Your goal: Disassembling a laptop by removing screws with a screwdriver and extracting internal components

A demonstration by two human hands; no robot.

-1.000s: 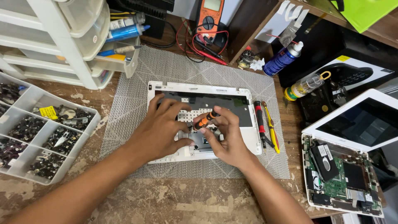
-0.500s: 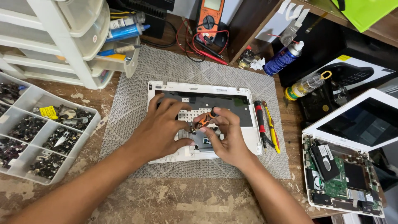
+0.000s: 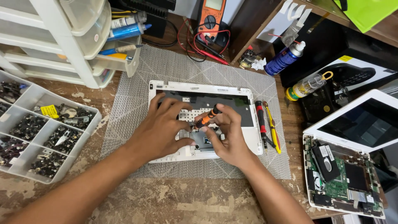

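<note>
My left hand (image 3: 159, 130) lies flat on the white laptop shell (image 3: 244, 124), fingers spread, pressing the keyboard area, grip released, nothing held. My right hand (image 3: 226, 139) is clenched round the orange-and-black screwdriver (image 3: 207, 117), tip down into the open middle of the shell, handle tilted toward 2 o'clock. The shell sits on the grey mat (image 3: 166, 70) at the centre of the desk (image 3: 166, 203). Against half a second ago: shell and mat unmoved, left hand in the same spot, right hand and screwdriver shifted only slightly, handle now a bit more upright toward 1–2 o'clock. At 3 o'clock of the shell, just beside its edge, a red-black screwdriver (image 3: 260, 120) and a yellow tool (image 3: 271, 128) lie side by side on the mat. At 9 o'clock a clear parts tray (image 3: 89, 132) of small dark hardware. At 4 o'clock an opened device with a green circuit board (image 3: 340, 182). At 12 o'clock an orange multimeter (image 3: 211, 16), at 1–2 o'clock a blue spray can (image 3: 284, 60)
</note>
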